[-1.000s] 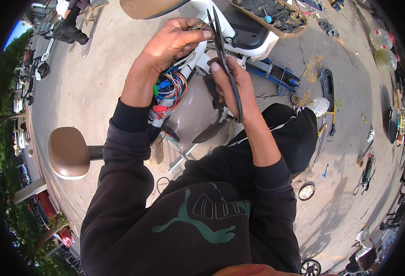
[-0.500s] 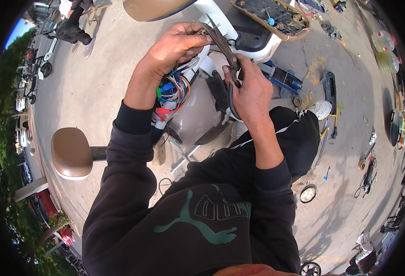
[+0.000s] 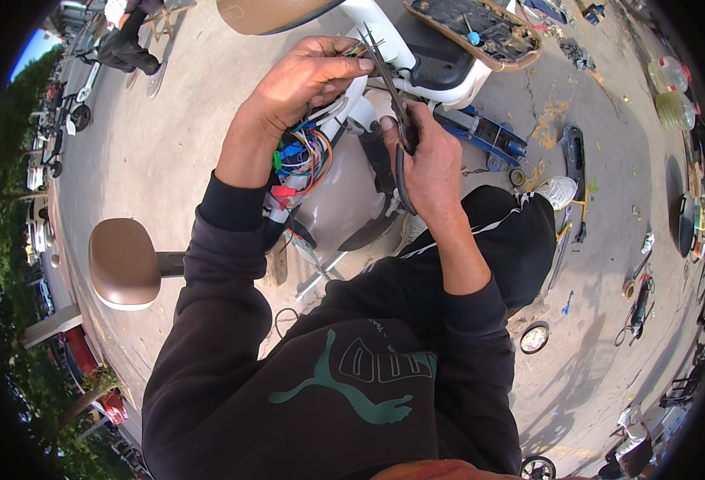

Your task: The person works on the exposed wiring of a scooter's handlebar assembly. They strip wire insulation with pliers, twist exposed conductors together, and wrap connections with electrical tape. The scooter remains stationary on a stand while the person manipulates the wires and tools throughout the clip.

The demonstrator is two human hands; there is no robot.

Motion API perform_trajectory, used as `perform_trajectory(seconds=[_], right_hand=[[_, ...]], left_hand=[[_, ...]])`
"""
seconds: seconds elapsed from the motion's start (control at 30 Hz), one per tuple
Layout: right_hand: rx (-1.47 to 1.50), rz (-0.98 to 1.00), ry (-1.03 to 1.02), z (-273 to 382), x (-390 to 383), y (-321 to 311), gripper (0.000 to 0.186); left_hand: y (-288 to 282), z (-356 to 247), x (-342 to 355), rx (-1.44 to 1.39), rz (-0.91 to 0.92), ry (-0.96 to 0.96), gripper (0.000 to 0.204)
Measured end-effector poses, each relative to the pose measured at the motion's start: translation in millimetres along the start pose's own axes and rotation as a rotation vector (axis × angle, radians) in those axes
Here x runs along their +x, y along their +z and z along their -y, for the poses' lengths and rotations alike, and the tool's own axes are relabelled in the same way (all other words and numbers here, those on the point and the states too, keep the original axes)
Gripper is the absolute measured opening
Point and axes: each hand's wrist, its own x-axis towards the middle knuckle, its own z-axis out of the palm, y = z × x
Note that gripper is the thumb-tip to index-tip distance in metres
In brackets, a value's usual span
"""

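Note:
My left hand [image 3: 298,78] is closed, pinching the ends of several thin coloured wires [image 3: 354,50] between thumb and fingers. In my right hand [image 3: 432,164] is a pair of dark metal scissors [image 3: 390,82], its blades pointing up and away, beside the pinched wires. Whether the blades touch a wire is too small to tell. Below my left hand hangs a tangle of coloured wires [image 3: 314,158] with a red connector [image 3: 284,192] and a green connector [image 3: 277,160]. They lie along the white frame [image 3: 383,34] of what looks like a partly dismantled scooter.
A brown padded seat [image 3: 124,262] stands at the left, another brown pad [image 3: 272,16] at the top. An upturned brown-rimmed tray [image 3: 480,32] rests at upper right. A blue jack [image 3: 484,138] is beyond my right hand. Tools and plastic jugs [image 3: 674,108] lie right; a person [image 3: 128,50] stands far left.
My right hand has shifted slightly left with the scissors, whose blades now look narrower and more upright. My left hand keeps its pinch on the wires, almost unmoved.

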Motion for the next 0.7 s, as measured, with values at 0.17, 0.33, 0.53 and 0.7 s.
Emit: perform_trajectory(seconds=[0.17,0.33,0.53,0.7], right_hand=[[0.216,0.083,0.100,5,-2,5,0.034],[0.363,0.132,0.156,1,-2,11,0.036],[0.369,0.167,0.215,-3,-1,9,0.033],[-0.322,-0.145,-0.107,-5,1,1,0.031]], left_hand=[[-1,1,3,0.010,-0.040,0.008,0.019],[0,1,3,0.010,-0.062,0.007,0.022],[0,1,6,-0.011,-0.062,-0.008,0.021],[3,2,4,0.032,-0.078,-0.002,0.021]])
